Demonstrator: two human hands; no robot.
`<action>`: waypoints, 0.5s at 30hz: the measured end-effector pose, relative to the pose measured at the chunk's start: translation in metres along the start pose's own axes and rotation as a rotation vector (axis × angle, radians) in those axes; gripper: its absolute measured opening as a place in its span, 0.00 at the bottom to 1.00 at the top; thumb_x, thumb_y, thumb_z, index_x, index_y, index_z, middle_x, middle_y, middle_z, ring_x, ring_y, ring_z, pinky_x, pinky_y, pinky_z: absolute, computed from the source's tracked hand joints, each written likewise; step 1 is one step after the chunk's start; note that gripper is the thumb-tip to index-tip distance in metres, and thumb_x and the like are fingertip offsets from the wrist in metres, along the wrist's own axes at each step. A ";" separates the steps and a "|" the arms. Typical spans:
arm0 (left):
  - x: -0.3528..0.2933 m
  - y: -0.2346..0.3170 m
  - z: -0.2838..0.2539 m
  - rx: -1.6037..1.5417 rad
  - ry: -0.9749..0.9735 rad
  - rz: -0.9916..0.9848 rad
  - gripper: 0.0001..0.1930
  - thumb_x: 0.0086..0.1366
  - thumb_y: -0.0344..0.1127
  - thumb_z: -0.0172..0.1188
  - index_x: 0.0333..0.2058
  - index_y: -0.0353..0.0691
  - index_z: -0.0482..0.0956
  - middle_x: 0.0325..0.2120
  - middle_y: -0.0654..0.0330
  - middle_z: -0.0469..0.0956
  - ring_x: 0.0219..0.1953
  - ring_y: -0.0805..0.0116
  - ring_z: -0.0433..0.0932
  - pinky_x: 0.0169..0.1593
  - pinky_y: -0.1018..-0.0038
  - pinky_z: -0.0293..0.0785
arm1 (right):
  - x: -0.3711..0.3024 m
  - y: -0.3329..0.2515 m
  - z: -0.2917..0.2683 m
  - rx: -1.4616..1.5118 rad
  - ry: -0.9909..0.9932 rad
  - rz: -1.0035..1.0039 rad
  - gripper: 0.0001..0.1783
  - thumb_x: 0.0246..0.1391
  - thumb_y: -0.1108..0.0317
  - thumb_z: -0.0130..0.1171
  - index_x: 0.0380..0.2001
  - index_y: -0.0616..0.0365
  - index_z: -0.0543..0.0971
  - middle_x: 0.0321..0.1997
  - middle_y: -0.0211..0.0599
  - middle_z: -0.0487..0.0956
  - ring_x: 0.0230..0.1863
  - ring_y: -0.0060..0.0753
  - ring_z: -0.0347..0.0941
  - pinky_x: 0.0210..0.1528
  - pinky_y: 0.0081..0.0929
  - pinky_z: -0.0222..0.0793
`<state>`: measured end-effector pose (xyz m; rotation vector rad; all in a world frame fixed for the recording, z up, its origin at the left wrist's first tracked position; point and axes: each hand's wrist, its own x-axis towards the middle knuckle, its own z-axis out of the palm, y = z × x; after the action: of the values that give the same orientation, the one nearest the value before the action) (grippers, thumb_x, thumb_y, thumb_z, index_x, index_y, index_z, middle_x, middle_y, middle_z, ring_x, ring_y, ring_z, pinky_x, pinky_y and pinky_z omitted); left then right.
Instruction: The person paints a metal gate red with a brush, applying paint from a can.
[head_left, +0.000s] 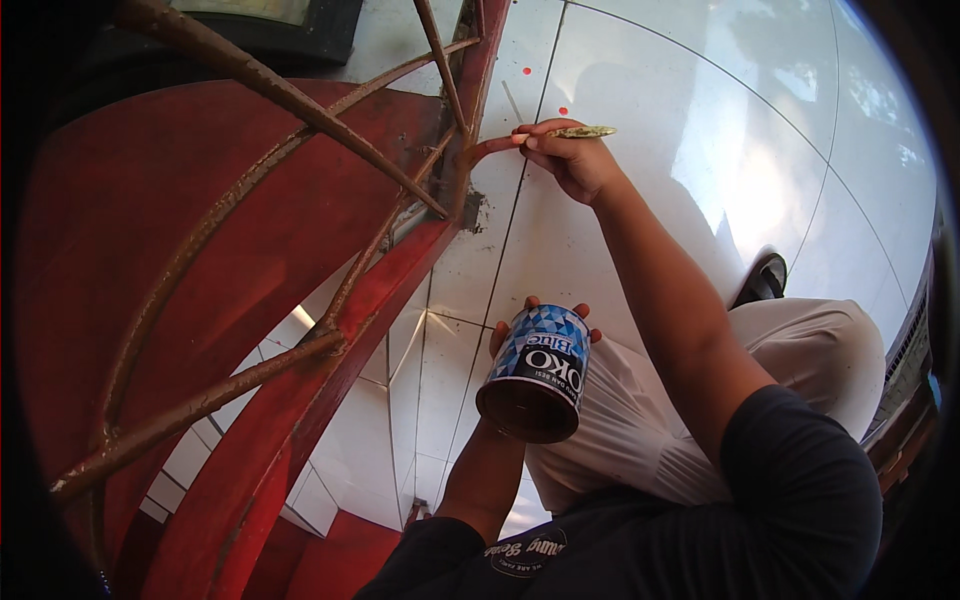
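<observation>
My right hand (572,160) pinches a thin paintbrush (585,132) with a paint-specked, greenish handle end. The front of the brush meets a short, curved brown metal bar (490,149) of the railing; the fingers partly hide it. My left hand (500,338) is wrapped round a blue, white and black paint can (545,350), its fingertips showing at both sides. A dark brown round end of the can faces me; I cannot tell whether it is the open mouth or the base.
Brown metal railing bars (270,95) cross the left side, fixed to a red frame edge (330,350). Beyond them lies a red surface (230,200). White floor tiles (680,110) with small red spots spread to the right. My bent leg (800,345) and dark sandal (765,278) are at the right.
</observation>
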<state>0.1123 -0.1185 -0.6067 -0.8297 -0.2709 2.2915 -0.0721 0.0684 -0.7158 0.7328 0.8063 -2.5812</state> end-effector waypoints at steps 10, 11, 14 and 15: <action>-0.002 0.005 0.000 -0.018 0.061 0.007 0.25 0.63 0.58 0.62 0.56 0.60 0.73 0.63 0.36 0.58 0.61 0.22 0.61 0.45 0.31 0.77 | -0.011 -0.011 0.004 0.185 0.136 -0.130 0.12 0.52 0.78 0.64 0.41 0.64 0.76 0.49 0.44 0.78 0.57 0.38 0.73 0.67 0.36 0.66; -0.001 0.003 0.005 -0.025 0.071 0.005 0.25 0.63 0.58 0.62 0.56 0.60 0.73 0.63 0.36 0.58 0.61 0.23 0.61 0.45 0.32 0.78 | -0.018 -0.002 -0.003 0.121 0.097 -0.054 0.12 0.51 0.78 0.64 0.40 0.64 0.76 0.49 0.44 0.78 0.57 0.38 0.73 0.66 0.35 0.68; -0.003 0.004 0.003 -0.035 0.052 -0.010 0.25 0.63 0.58 0.62 0.56 0.60 0.74 0.63 0.36 0.59 0.61 0.22 0.60 0.45 0.32 0.77 | -0.019 0.005 -0.012 0.014 -0.008 0.080 0.10 0.50 0.79 0.65 0.37 0.63 0.78 0.49 0.43 0.79 0.55 0.37 0.74 0.64 0.34 0.70; -0.004 0.004 0.002 -0.041 0.056 -0.008 0.25 0.63 0.58 0.62 0.56 0.61 0.74 0.63 0.36 0.59 0.62 0.22 0.59 0.46 0.31 0.76 | -0.012 -0.005 -0.010 -0.003 0.003 0.029 0.11 0.50 0.79 0.65 0.38 0.63 0.78 0.49 0.43 0.78 0.55 0.37 0.74 0.64 0.33 0.70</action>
<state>0.1114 -0.1240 -0.6050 -0.9107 -0.2960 2.2584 -0.0613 0.0805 -0.7142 0.7417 0.7944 -2.5529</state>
